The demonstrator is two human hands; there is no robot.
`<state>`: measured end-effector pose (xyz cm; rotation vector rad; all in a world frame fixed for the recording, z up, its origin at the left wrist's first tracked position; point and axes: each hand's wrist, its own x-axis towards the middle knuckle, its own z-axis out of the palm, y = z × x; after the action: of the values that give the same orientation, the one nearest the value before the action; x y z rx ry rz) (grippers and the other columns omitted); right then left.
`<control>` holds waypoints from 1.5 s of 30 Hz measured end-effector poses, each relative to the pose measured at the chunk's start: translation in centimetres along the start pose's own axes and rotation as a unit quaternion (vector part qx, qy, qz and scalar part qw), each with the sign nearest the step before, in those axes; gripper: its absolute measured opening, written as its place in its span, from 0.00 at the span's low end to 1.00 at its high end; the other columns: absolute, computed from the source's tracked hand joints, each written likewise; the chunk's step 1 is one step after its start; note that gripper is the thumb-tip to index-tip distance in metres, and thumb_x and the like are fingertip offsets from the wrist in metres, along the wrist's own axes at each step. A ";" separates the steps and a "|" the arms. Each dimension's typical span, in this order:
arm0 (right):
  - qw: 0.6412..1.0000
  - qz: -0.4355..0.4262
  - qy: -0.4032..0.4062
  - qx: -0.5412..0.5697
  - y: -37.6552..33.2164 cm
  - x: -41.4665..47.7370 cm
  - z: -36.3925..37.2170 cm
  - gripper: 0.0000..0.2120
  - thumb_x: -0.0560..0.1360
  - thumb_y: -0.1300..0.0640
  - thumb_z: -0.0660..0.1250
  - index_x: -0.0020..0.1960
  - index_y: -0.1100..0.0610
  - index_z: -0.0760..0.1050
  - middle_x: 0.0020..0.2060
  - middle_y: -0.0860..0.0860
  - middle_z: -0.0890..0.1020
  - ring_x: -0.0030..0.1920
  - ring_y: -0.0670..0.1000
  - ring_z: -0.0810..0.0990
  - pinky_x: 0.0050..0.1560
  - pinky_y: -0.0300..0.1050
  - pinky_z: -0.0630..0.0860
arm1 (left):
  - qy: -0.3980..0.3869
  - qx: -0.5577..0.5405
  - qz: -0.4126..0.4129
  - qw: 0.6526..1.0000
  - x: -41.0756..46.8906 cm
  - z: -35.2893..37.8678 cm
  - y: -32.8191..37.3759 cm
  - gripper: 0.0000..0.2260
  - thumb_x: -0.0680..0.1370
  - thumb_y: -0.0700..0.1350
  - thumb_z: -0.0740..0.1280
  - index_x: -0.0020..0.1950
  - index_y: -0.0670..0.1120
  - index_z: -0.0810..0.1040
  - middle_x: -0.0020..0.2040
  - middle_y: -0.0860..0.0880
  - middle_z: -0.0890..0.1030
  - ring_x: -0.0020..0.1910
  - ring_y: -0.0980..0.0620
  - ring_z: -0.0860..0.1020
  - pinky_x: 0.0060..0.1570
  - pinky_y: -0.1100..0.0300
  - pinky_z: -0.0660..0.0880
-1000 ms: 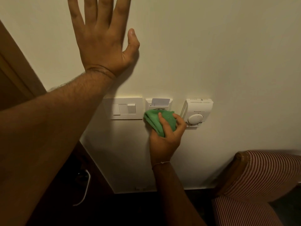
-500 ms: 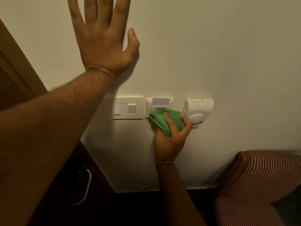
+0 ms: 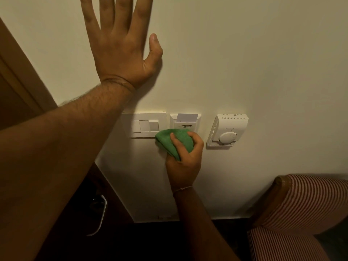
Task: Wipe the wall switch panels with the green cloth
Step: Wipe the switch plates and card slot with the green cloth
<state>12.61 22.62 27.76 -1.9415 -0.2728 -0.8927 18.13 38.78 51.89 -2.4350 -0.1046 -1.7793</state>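
low on the cream wall (image 3: 244, 53), your right hand (image 3: 185, 162) has its fingers (image 3: 176, 146) curled tight around the bunched green cloth (image 3: 174, 141), pressed over the lower edge of the white key-card holder panel (image 3: 185, 122). the white three-rocker switch plate (image 3: 146, 125) lies at nine o'clock from the cloth, touching its left tip, long axis horizontal; the white dial thermostat (image 3: 228, 130) sits at three o'clock, apart. three panels, one cloth. your left hand (image 3: 122, 49) is splayed flat on the wall at twelve o'clock, gripping nothing; the right is nearer every panel.
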 end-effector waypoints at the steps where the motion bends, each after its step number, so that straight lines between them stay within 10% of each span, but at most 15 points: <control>1: 1.000 0.005 0.009 0.004 0.4 0.1 -0.3 0.20 0.72 0.63 0.82 0.62 0.54 0.87 0.68 0.60 0.76 0.68 0.61 0.79 0.62 0.57 0.84 | -0.003 -0.001 -0.003 1.000 -0.1 -0.1 0.1 0.29 0.87 0.55 0.60 0.84 0.41 0.67 0.80 0.32 0.68 0.79 0.26 0.66 0.74 0.21 0.59; 12: 0.996 0.045 0.055 0.046 -0.6 0.2 -0.2 0.17 0.76 0.51 0.73 0.62 0.56 0.86 0.70 0.58 0.73 0.70 0.62 0.77 0.69 0.51 0.81 | -0.012 0.014 -0.007 1.000 -0.2 -0.3 0.2 0.29 0.87 0.56 0.59 0.84 0.40 0.67 0.81 0.32 0.68 0.80 0.27 0.66 0.76 0.24 0.58; 23: 0.990 0.085 0.107 0.031 0.7 1.3 -1.4 0.15 0.74 0.60 0.76 0.60 0.59 0.87 0.68 0.64 0.74 0.70 0.64 0.77 0.75 0.33 0.70 | -0.039 0.021 -0.015 0.999 -0.2 -1.0 0.4 0.31 0.87 0.58 0.55 0.87 0.44 0.63 0.84 0.36 0.64 0.83 0.32 0.61 0.80 0.29 0.52; 34: 0.998 0.019 0.032 0.043 -0.7 0.9 -0.8 0.16 0.74 0.62 0.80 0.61 0.58 0.87 0.68 0.62 0.75 0.70 0.58 0.77 0.71 0.36 0.75 | -0.009 0.012 -0.013 1.000 -0.2 -0.1 0.3 0.29 0.87 0.55 0.60 0.84 0.40 0.67 0.80 0.31 0.68 0.79 0.25 0.66 0.75 0.22 0.58; 45: 0.989 0.071 0.122 0.048 -0.3 2.3 -2.3 0.18 0.71 0.66 0.81 0.60 0.60 0.87 0.66 0.65 0.76 0.69 0.60 0.78 0.75 0.30 0.68 | 0.011 0.006 -0.010 1.000 -0.1 0.0 0.3 0.29 0.86 0.54 0.62 0.83 0.40 0.69 0.80 0.32 0.69 0.78 0.26 0.67 0.75 0.23 0.59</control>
<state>13.00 20.54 30.22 -1.7192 -0.0321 -0.9931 18.17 38.48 51.78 -2.4138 -0.1375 -1.8074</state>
